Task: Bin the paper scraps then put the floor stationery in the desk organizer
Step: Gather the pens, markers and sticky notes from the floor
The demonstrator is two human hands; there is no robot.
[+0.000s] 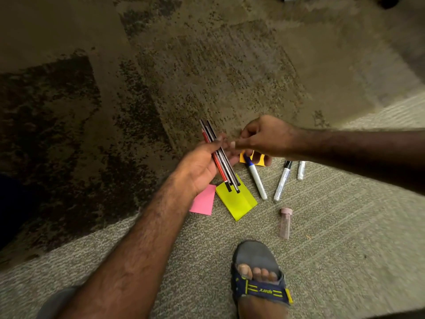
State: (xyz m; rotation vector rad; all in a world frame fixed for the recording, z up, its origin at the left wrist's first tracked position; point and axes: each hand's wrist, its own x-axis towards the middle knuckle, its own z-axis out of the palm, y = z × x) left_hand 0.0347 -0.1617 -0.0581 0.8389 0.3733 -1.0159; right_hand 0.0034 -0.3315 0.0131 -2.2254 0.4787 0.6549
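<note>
- Left hand [202,164]: palm up, fingers curled round a bundle of pencils [219,157], red-and-black and dark shafts lying diagonally across the palm, ends jutting past both sides of the hand.
- Right hand [262,137]: just right of the bundle, fingertips drawn together near the left fingertips; cannot tell whether anything is pinched between them.
- Yellow-green sticky pad [238,200]: flat on the carpet [345,226], directly under the lower ends of the bundle.
- Pink sticky pad [203,202]: on the carpet, just left of the yellow-green pad, partly hidden by the left wrist.
- Orange sticky note [257,160]: beyond the yellow-green pad, mostly covered by the right hand.
- Blue-capped marker [255,177]: just right of the yellow-green pad, cap end overlapping the orange note.
- Black-capped marker [282,180]: right of the blue-capped marker, apart from it.
- Short white marker [300,170]: further right, partly under the right forearm.
- Small pink-capped vial [285,223]: lying right of and nearer than the yellow-green pad.
- Sandalled foot [259,279]: nearest the camera, well apart from the yellow-green pad.
</note>
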